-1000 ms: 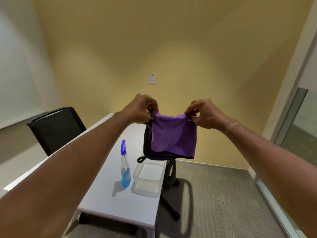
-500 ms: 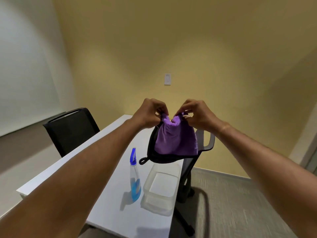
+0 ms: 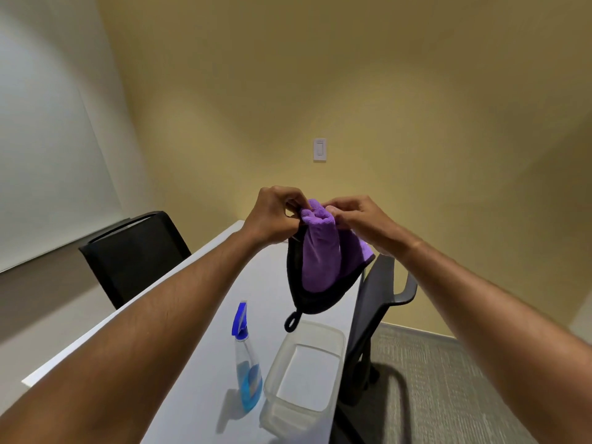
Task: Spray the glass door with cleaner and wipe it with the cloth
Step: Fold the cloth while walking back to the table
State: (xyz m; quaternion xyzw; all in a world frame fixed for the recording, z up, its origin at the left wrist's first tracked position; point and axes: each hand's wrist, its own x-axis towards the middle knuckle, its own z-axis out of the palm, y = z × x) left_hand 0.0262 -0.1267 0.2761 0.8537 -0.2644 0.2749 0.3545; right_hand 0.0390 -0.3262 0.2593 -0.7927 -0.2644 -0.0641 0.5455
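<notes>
A purple cloth (image 3: 320,254) with a black back and a small black loop hangs in the air above the white table (image 3: 205,315). My left hand (image 3: 275,216) and my right hand (image 3: 355,216) pinch its top edge, close together, so the cloth is folded and bunched between them. Below, a clear spray bottle (image 3: 246,370) with a blue trigger and blue liquid stands upright on the table. The glass door is out of view.
A clear plastic tub (image 3: 304,376) sits right of the spray bottle near the table's edge. One black chair (image 3: 134,254) stands behind the table at left, a grey one (image 3: 378,312) at right. Carpet lies at lower right; a yellow wall is ahead.
My hands have come together, folding the spread cloth into a bunch. The view has turned left, so the glass panel at right has left the frame.
</notes>
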